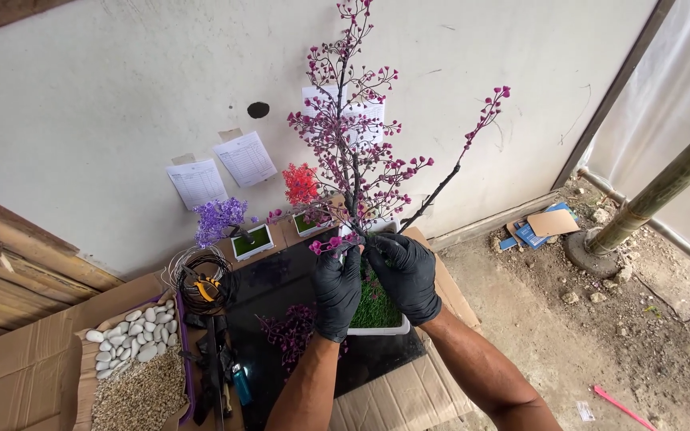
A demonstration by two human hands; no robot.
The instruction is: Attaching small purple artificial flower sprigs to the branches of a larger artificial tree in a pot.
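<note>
The upright trunk of the pink artificial tree (pixel 354 172) is gripped low by the left hand (pixel 335 289) and right hand (pixel 406 274), both fingers closed, above the white planter (pixel 380 328).

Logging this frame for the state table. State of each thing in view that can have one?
Left hand: gloved, closed on the pink blossom tree's stem base.
Right hand: gloved, gripping the same stem base.
Pink blossom tree: upright, held over the white planter.
White planter: on the black mat, grass-filled.
Purple mini tree: potted, upright.
Red mini tree: potted, upright.
Wire coil: wound, lying flat.
Tray of white pebbles: filled.
</note>
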